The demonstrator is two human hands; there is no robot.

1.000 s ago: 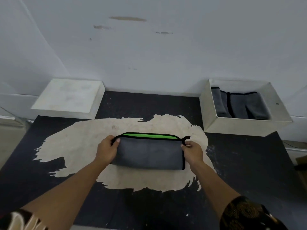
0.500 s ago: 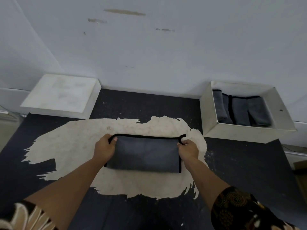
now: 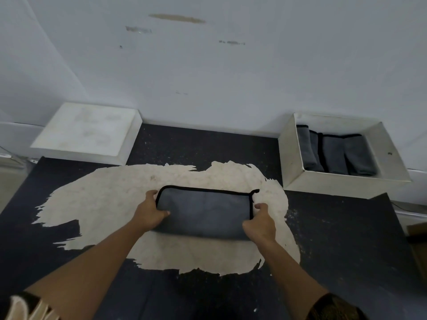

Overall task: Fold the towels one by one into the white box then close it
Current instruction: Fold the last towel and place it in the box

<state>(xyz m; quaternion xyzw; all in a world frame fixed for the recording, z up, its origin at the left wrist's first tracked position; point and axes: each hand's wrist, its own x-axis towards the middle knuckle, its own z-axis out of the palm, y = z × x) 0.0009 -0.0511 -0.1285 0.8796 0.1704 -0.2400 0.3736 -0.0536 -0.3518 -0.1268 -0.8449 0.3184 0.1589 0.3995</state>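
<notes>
A grey towel (image 3: 205, 211) with black trim lies folded into a long rectangle on the worn pale patch of the table. My left hand (image 3: 149, 213) grips its left end, thumb on top. At the right end, my right hand (image 3: 260, 224) clasps the near corner. The open white box (image 3: 291, 158) stands at the back right against the wall, with several folded grey towels (image 3: 335, 154) standing side by side inside. Its white lid (image 3: 87, 132) lies flat at the back left.
The black table (image 3: 346, 239) has a large worn beige patch (image 3: 92, 202) in the middle. A white wall rises right behind the box and lid. The table's right edge runs close beside the box.
The towel's top layer came down over the green side, so only grey shows. Both hands slid from the far corners toward the near edge of the towel's ends.
</notes>
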